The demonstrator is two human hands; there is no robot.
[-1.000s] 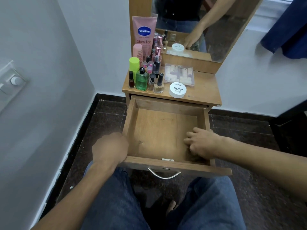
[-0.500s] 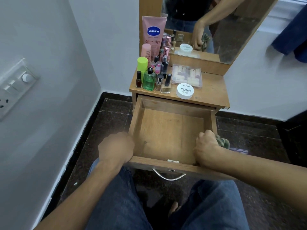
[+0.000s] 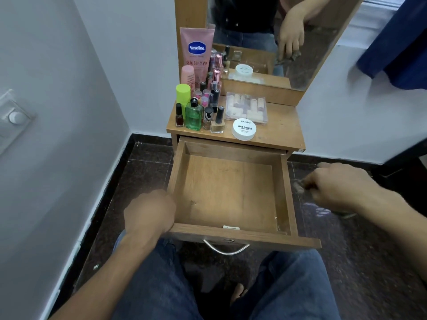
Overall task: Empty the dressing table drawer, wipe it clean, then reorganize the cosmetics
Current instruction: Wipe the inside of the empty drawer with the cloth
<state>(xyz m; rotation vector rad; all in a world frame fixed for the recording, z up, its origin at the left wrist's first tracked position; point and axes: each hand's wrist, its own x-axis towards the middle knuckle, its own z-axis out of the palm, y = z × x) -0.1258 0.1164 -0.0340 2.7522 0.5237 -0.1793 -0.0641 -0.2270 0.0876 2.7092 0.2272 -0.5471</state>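
The wooden drawer (image 3: pixel 285 195) of the dressing table is pulled out, and nothing lies on its bare bottom. My left hand (image 3: pixel 150 213) is closed around the drawer's front left corner. My right hand (image 3: pixel 339 183) is out past the drawer's right side, above the floor, closed on a crumpled greenish cloth (image 3: pixel 299 187) that is blurred. The cosmetics stand on the table top (image 3: pixel 283 127): a pink Vaseline tube (image 3: pixel 196 51), a green bottle (image 3: pixel 193 115), several nail polish bottles (image 3: pixel 218 122), a white nail polish remover tub (image 3: pixel 244 129) and a clear box of small tubes (image 3: pixel 246 107).
A mirror (image 3: pixel 323 38) leans behind the table top and reflects a hand with the cloth. A white wall with a switch plate (image 3: pixel 13 116) runs close on the left. Blue fabric (image 3: pixel 397 42) hangs at the upper right. The floor (image 3: pixel 369 250) is dark stone, with my jeans-clad knees below the drawer.
My right hand rose out of the drawer's front right corner with the cloth and moved right, over the floor. My left hand stayed on the front left corner.
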